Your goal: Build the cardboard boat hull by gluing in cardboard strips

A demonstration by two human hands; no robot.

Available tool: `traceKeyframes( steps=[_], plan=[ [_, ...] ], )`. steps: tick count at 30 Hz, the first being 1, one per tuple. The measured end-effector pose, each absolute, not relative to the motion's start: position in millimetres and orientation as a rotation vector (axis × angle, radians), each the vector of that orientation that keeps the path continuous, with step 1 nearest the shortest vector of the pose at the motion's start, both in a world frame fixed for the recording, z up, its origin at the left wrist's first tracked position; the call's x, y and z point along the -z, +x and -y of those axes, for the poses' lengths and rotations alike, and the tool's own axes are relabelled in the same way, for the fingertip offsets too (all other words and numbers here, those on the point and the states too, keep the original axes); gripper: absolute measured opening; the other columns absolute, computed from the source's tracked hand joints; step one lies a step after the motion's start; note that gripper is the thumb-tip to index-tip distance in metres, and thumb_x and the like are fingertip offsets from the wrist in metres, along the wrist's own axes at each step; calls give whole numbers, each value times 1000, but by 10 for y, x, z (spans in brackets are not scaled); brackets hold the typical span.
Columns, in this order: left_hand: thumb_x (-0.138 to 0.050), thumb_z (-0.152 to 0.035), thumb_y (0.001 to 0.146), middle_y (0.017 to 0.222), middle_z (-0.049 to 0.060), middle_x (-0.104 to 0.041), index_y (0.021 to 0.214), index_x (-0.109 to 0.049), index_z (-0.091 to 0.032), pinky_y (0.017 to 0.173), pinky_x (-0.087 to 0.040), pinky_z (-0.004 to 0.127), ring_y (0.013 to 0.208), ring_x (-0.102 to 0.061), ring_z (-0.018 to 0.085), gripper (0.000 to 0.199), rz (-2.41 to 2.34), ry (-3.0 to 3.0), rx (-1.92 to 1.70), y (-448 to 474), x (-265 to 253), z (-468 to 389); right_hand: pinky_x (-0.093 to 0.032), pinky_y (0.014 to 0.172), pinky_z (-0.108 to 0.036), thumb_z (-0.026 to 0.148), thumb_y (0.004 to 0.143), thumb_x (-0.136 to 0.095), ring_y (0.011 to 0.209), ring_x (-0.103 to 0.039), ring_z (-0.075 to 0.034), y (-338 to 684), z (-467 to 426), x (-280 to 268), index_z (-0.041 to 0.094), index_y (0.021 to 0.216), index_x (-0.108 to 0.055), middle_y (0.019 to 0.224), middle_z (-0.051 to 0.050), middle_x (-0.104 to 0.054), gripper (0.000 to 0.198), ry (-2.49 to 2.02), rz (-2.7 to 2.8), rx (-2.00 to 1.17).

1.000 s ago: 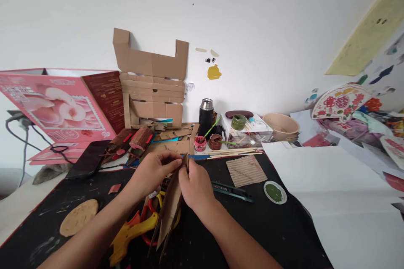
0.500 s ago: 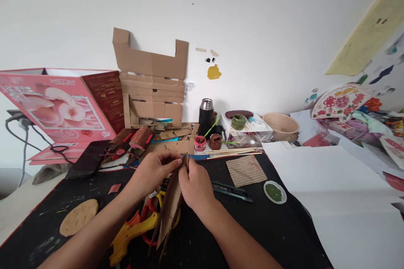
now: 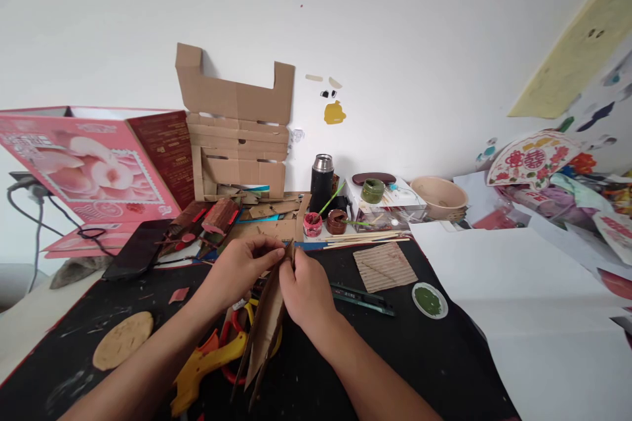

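Observation:
Both hands meet at the far end of a folded piece of cardboard (image 3: 264,335), long and narrow, whose near end points toward me. My left hand (image 3: 247,268) pinches the tip between thumb and fingers. From the other side my right hand (image 3: 307,286) grips the same end, its fingers curled around the edge. The fingertips partly hide the tip. Beneath the cardboard lie a yellow glue gun (image 3: 210,362) and scissors with red handles (image 3: 230,335), both partly covered. A dark green utility knife (image 3: 364,299) rests just right of my right hand.
Corrugated cardboard (image 3: 385,266) and a lid with green paint (image 3: 429,300) lie on the right of the black mat. Thin sticks (image 3: 365,239), paint jars (image 3: 337,222) and a black flask (image 3: 322,184) stand behind. A round tan disc (image 3: 123,340) and a phone (image 3: 137,250) are left.

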State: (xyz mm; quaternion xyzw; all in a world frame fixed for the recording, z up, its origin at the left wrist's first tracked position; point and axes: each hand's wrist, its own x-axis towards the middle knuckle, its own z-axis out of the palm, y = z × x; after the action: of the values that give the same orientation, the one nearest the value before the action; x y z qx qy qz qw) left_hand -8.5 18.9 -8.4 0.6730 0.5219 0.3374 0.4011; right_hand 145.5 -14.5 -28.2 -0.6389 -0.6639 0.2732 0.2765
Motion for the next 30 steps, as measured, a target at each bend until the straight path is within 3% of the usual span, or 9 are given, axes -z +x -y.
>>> traceKeyframes(
  steps=[30],
  plan=[
    [-72, -55, 82, 98, 6, -85, 94, -85, -22, 86, -55, 37, 94, -76, 30, 37, -1339, 1716, -860, -80, 77, -176, -46, 81, -35, 20, 108, -49, 105, -76, -33, 1453, 146, 286, 13, 109, -71, 108, -19, -80, 24, -1705, 1780, -723]
  ],
)
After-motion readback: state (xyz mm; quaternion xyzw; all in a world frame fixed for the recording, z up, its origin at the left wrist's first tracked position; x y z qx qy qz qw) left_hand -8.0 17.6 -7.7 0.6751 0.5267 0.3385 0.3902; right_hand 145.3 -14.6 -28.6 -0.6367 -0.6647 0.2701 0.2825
